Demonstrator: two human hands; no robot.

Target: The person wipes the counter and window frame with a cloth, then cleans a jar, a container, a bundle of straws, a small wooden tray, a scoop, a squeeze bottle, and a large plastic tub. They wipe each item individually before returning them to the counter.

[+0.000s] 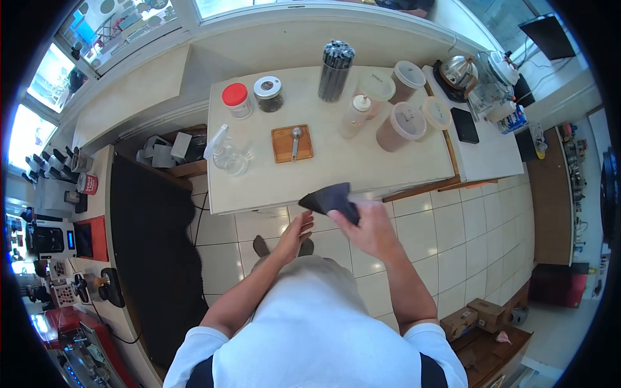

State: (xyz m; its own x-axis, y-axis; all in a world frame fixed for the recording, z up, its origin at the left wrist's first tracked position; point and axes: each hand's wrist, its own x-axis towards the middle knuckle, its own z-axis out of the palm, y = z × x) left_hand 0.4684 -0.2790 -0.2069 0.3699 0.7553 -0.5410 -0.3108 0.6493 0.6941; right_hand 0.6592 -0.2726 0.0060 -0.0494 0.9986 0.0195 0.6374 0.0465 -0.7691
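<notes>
In my right hand is a dark grey folded cloth, pinched at its right end, just in front of the table's near edge. My left hand is beside the cloth's lower left corner, fingers stretched out and holding nothing; whether its fingertips touch the cloth is hard to tell. Beyond the cloth, on the white table, lies a small wooden tray with a metal scoop on it. A clear spray bottle stands to the left of the tray.
Toward the back are a red-lidded jar, a black-and-white-lidded jar and a container of dark straws. At the right stand a squeeze bottle and several lidded tubs. A kettle and a black phone-like slab occupy the side counter.
</notes>
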